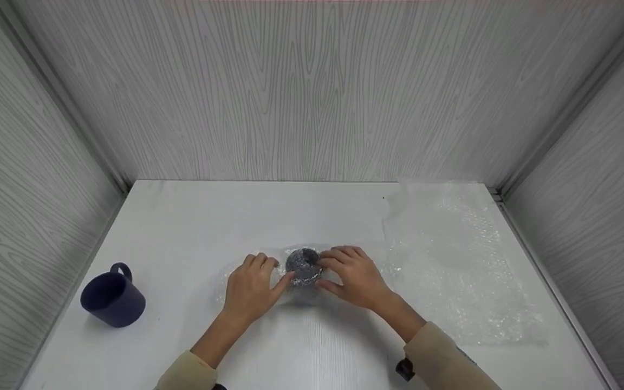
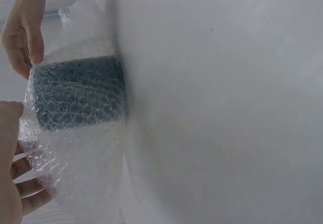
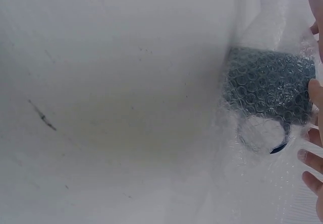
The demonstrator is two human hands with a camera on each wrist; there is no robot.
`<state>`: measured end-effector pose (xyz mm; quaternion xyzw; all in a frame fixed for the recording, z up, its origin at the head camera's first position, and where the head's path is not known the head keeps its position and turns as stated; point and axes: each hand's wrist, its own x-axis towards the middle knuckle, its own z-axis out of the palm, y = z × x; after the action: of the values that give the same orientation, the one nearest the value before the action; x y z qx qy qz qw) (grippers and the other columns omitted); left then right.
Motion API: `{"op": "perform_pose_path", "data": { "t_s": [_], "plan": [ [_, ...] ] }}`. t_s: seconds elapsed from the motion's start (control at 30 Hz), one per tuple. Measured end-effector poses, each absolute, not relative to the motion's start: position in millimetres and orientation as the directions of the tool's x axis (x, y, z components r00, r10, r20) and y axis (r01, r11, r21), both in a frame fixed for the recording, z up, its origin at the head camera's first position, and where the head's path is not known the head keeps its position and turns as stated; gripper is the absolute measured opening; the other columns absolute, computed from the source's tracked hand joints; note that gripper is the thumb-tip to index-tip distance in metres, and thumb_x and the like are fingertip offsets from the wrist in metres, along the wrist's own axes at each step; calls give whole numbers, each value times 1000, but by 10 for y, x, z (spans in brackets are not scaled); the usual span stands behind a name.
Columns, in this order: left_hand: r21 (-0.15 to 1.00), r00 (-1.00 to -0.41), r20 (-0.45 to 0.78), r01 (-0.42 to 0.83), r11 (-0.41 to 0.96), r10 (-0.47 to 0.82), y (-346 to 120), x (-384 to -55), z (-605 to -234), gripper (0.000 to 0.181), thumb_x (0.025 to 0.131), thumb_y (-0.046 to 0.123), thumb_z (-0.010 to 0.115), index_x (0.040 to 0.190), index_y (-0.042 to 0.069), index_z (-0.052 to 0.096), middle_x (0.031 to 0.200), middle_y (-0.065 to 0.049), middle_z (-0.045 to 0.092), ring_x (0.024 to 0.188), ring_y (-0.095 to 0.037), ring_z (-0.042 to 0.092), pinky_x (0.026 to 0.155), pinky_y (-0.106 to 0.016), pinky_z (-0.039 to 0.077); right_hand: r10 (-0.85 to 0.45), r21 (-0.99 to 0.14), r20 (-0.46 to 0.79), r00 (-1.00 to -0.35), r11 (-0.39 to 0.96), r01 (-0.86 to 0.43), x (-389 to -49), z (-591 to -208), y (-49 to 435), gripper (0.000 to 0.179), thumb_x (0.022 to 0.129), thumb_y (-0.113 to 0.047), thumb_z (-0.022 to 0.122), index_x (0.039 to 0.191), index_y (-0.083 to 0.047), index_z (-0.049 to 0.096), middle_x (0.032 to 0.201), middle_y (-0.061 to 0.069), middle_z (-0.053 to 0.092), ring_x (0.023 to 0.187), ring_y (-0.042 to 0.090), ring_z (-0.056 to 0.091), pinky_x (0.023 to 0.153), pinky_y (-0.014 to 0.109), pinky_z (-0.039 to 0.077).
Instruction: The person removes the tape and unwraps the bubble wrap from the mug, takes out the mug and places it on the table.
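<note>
A dark blue mug (image 2: 81,90) stands at the middle of the table, with bubble wrap (image 2: 75,173) around its side. In the right wrist view its handle (image 3: 280,147) shows partly through the film. My left hand (image 1: 252,287) holds the wrap at the mug's left, thumb in front and fingers behind. On the other side my right hand (image 1: 358,276) grips the wrap close to the rim, thumb toward me. From the head view the mug's mouth (image 1: 309,255) shows between both hands, partly covered by film.
A second dark blue mug (image 1: 114,298) stands at the table's left, its handle pointing away. Another sheet of bubble wrap (image 1: 458,271) lies flat at the right, reaching the back edge. Grey wood-grain panels (image 1: 301,92) enclose the white table (image 1: 225,216) at the back and both sides.
</note>
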<state>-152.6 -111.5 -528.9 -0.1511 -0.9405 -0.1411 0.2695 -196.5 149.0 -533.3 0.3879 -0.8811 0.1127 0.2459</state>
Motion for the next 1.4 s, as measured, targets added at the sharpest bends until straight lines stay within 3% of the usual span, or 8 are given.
{"op": "perform_pose_path", "data": {
  "t_s": [0.67,1.4],
  "plan": [
    [197,-797,559,396,897,229,-1164,-1372,-5293,36,91,47,81,97,12,73,90,-3,73,86,-20,70,64,-31,59,-670,-63,409,-619,657,-752,-1985,-5224,1526,51,96,-61,68,124,-19,76,129,-1,76,123,21,69,110,43,53],
    [140,-787,545,426,894,290,-1207,-1167,-5361,32,85,44,86,95,17,72,88,3,68,84,-14,68,65,-24,57,-677,-108,390,-624,640,-761,-1989,-5184,1563,54,100,-65,59,123,-19,77,130,0,75,123,23,69,108,47,54]
  ]
}}
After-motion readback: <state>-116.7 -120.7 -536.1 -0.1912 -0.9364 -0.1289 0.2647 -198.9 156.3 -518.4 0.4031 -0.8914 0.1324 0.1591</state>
